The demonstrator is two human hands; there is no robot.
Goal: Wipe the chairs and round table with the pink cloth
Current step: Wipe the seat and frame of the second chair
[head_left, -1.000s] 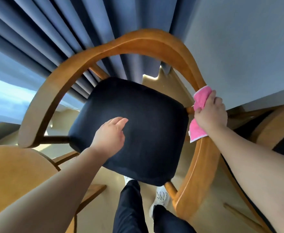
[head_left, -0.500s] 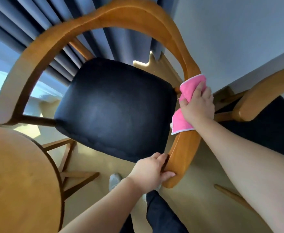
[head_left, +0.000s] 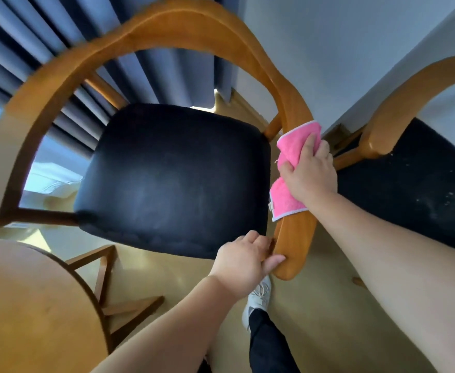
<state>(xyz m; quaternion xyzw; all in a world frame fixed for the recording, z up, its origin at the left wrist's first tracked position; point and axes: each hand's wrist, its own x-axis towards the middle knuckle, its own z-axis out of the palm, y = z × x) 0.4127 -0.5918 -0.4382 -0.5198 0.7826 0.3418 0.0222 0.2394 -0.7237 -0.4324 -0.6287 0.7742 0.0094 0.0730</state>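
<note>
The right hand [head_left: 311, 170] is closed around the bright pink cloth with a white hem [head_left: 288, 179] and presses it on the curved wooden armrest of the nearer chair [head_left: 295, 232]. The cloth is folded over the rail, so it covers the top and the inner side together; I judge this lets one stroke clean both faces. Its lower corner hangs free below the wrist.

The left hand [head_left: 244, 261] is curled around the front tip of the same armrest, thumb under and fingers over, with nothing else in it. It probably holds the chair steady so that the wiping pressure does not push it along the pale floor [head_left: 172, 278].

The black padded seat [head_left: 175, 179] lies inside the bent wooden frame, just beside the cloth but not touched by it. A second chair of the same wood with a dark seat [head_left: 409, 184] stands at the right, and its seat shows pale specks. The round wooden table [head_left: 32, 305] fills the lower left corner, well apart from the cloth.

Some things are unclear. The far back rail is blurred. The table is cut by the picture edge, and the second chair shows only one arm and part of its seat. The fingertips of the right hand are hidden behind the rail. The blue-grey curtain [head_left: 140, 71] covers most of the window.
</note>
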